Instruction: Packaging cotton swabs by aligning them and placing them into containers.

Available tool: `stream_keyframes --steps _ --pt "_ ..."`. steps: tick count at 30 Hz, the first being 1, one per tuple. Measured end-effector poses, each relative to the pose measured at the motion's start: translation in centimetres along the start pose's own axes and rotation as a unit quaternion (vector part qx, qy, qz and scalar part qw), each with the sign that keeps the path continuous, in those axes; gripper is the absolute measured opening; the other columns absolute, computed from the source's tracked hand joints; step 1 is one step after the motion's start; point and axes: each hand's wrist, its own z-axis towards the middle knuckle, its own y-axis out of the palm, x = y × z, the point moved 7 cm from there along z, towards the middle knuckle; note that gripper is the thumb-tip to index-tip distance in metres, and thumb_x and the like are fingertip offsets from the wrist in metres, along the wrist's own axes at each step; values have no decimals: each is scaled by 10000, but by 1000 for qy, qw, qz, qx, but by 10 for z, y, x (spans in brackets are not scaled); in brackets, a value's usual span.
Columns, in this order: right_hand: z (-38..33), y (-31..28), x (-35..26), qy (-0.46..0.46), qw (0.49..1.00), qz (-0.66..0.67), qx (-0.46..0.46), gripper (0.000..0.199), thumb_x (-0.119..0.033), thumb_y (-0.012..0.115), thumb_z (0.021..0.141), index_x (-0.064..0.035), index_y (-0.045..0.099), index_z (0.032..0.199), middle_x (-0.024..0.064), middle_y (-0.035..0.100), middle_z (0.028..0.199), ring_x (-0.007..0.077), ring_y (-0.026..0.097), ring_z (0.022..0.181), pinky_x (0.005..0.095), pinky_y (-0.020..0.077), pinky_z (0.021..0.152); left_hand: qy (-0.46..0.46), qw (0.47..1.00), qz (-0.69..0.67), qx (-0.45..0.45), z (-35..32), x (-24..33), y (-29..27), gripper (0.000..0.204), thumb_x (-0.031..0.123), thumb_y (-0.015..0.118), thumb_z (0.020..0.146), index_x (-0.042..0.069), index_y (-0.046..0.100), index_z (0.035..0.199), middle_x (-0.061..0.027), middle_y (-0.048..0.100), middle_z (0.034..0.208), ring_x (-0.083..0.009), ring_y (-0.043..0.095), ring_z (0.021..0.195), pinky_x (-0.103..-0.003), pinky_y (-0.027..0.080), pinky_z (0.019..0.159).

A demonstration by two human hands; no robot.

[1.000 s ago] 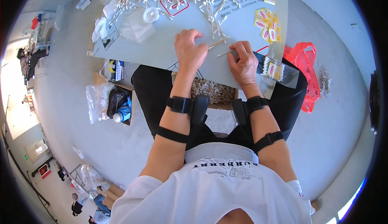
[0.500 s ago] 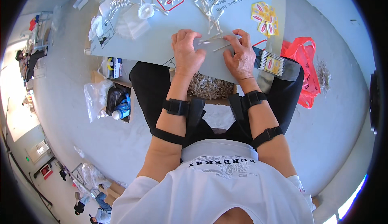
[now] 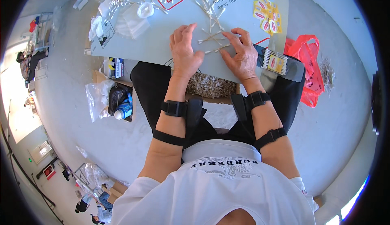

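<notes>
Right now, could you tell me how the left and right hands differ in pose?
The left hand lies flat, fingers straight and together; the right hand is arched, fingers curled. Cotton swabs lie between them. Both rest on the grey board, and both forearms wear black straps.

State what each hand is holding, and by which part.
Neither grips anything: left hand and right hand lie flat on the grey board, fingertips among loose cotton swabs.

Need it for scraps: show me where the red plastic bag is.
In the head view, the red plastic bag lies on the floor at the person's right, beside the grey board.
</notes>
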Motion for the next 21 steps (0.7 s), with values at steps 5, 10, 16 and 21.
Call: stream_keyframes --steps 5,10,16,21 --pt "0 0 1 -23 999 -34 34 414 -167 771 690 -87 647 1077 69 568 1121 281 628 960 395 540 756 15 995 77 -67 5 14 16 484 100 683 631 72 618 1110 -85 538 1184 -350 448 1158 -503 353 989" --pt "1 -1 4 7 999 -34 35 326 -180 772 723 -71 623 992 63 578 1079 284 629 949 395 540 734 36 998 33 -46 17 9 26 434 135 707 657 69 627 1078 -96 559 1140 -347 469 1119 -470 381 950" --pt "2 0 1 28 998 -31 39 337 -184 771 735 -64 616 1009 69 579 1095 291 632 943 397 542 721 14 998 48 50 61 -9 29 338 126 706 693 70 647 1020 -96 587 1097 -342 486 1067 -455 398 922" --pt "1 -3 6 38 998 -17 38 342 -182 768 737 -59 614 1016 72 579 1113 296 636 945 396 543 727 20 996 90 6 66 10 46 317 80 694 695 97 663 1010 -81 595 1054 -341 486 1049 -466 396 901"
